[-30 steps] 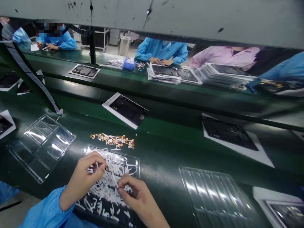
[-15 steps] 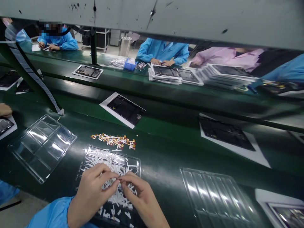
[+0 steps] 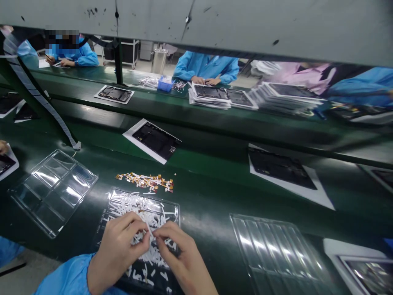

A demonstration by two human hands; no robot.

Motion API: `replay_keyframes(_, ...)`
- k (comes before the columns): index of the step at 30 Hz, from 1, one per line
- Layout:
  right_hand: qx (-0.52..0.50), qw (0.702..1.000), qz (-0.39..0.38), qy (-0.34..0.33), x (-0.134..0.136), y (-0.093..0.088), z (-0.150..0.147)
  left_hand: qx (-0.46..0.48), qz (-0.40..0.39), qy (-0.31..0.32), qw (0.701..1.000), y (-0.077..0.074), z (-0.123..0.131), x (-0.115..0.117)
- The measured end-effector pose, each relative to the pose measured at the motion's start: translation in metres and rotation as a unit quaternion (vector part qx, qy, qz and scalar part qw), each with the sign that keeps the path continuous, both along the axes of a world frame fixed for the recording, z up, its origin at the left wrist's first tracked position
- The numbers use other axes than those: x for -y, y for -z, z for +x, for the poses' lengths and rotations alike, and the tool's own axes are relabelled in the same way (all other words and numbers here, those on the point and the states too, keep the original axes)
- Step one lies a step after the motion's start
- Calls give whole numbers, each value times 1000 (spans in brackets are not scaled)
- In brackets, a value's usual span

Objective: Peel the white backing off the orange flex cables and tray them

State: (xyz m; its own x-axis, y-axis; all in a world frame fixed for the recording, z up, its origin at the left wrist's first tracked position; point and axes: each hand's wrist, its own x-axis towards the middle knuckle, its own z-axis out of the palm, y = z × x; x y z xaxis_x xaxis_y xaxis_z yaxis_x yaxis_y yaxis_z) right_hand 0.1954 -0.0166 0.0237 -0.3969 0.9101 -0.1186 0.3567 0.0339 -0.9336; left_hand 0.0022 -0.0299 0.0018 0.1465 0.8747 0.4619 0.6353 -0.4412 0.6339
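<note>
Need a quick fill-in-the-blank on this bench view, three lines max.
1. The left hand and right hand pinch together over a heap of ____ strips in a clear plastic tray.
2. A compartmented clear tray lies to the ____ of the hands in this view.
3. The co-worker behind the stacked tablet panels wears ____ sleeves.

Missing words: white; left; blue.

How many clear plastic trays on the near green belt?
3: a clear plastic tray at left, a second under the white strips at centre, a third at right. More could lie out of frame.
</note>
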Motion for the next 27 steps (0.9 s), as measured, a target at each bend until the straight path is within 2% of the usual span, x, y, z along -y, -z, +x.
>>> replay_keyframes(5,-9,1000,7,28,-2,-1,-1,12,-6,-15,1000,-2,-5,5)
replay_keyframes(11,-12,1000,4,3,1,-2,-4,22,-6,17,1000,-4,1,7)
replay_keyframes(16,17,999,30,-18,4,-2,-4,18,-1,23,1000,-5,1,4)
replay_keyframes(23,51,996,67,-31,4,0,-6,-52,21,7,998,6,0,-1)
replay_keyframes(27,66,994,79,-30,3,-12,16,-74,-11,-26,997,18,-16,-8)
